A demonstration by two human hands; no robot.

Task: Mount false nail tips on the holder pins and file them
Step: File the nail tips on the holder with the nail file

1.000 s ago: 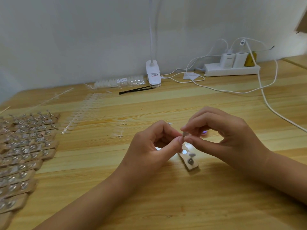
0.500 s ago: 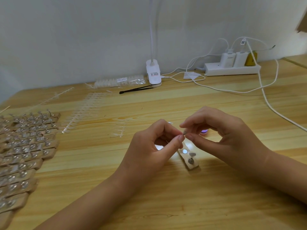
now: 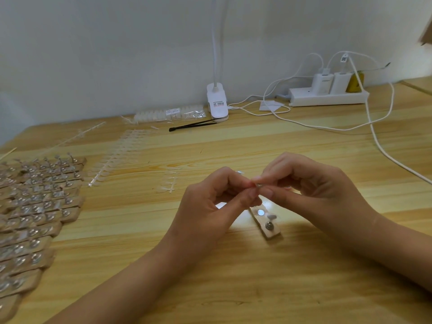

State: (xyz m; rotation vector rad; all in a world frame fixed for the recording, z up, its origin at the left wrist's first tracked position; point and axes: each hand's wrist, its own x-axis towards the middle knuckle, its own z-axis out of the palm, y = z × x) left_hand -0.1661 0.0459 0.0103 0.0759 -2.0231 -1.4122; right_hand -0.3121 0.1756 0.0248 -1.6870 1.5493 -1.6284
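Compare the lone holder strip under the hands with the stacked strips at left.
The lone strip lies alone mid-table, far end under the left hand and right hand pinching a small grey piece; the stacked strips overlap in rows at the left edge. The lone strip shows a bare white disc; the stacked strips' mounts look glossy, covered. Both are tan with metal mounts.

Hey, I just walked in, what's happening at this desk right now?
A person is working at a wooden table. The left hand and the right hand both pinch a small part, too tiny to identify, just above a short wooden holder strip lying on the table. Many similar strips sit in rows at the far left.
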